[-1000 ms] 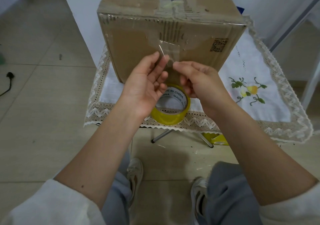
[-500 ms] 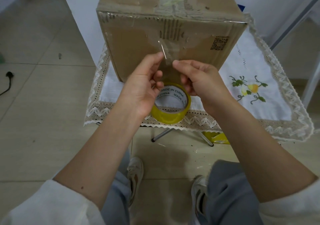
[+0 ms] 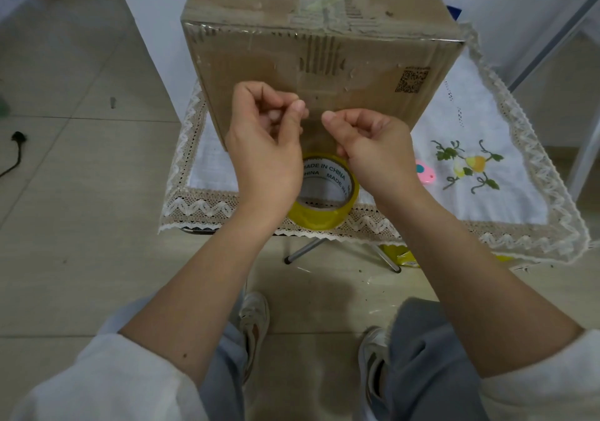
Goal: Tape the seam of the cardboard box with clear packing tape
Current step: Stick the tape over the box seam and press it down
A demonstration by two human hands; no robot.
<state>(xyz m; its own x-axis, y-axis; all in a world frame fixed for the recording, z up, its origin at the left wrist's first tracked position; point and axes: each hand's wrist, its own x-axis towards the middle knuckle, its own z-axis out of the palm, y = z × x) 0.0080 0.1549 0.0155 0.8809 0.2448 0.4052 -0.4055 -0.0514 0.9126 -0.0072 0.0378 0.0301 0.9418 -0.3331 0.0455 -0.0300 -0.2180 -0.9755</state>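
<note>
Head view: both hands stretch a clear tape strip flat against the box front.
Left hand (image 3: 264,147) and right hand (image 3: 373,151) each pinch an edge of the clear tape strip (image 3: 314,122), keeping it taut, wrinkle-free below the seam on the cardboard box (image 3: 324,73). Tape roll (image 3: 324,199) sits on the counter (image 3: 506,199), just in front of the box.

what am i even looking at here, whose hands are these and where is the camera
There is no machine here. The camera sits on a person's head and looks down, so you see their own arms, knees and shoes. In front of them a cardboard box stands on a small table covered with a lace-edged white cloth. A roll of tape with a yellowish edge lies on the cloth just in front of the box, and a small pink object lies to its right. The left hand and right hand are raised before the box's front face, each pinching a side of a clear tape strip, which is hard to make out.
</note>
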